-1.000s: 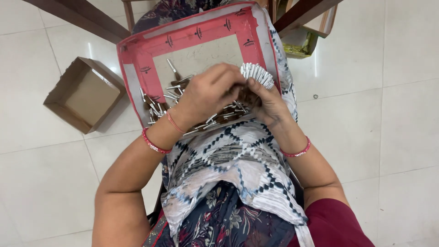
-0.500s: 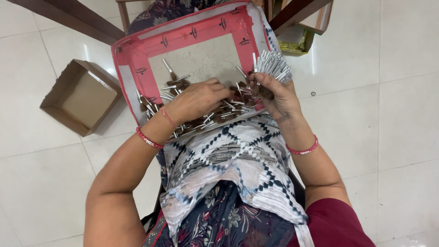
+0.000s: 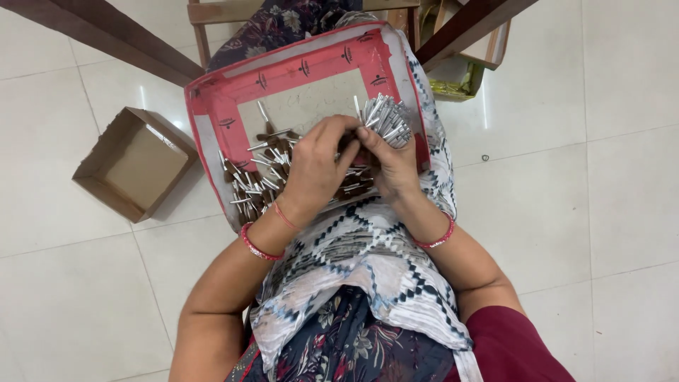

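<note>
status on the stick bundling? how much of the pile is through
Done: a fanned bundle of silver-tipped sticks sits gathered in the right hand. In hand: the left hand meets the right over the red-edged tray, fingers pinching at the bundle's base. Left: a loose pile of sticks still covers the tray's near left part. The open cardboard box on the floor looks empty.

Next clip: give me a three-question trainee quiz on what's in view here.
1. True or false: the right hand holds a fanned bunch of small metal-tipped sticks.
2. Which lies on the floor beside the person's left arm: A) open cardboard box B) bucket C) stool?
3. Fill in: the loose sticks lie in a tray with a ___ border.

Key: 1 true; 2 A; 3 red. The left hand meets the right over the tray.
</note>
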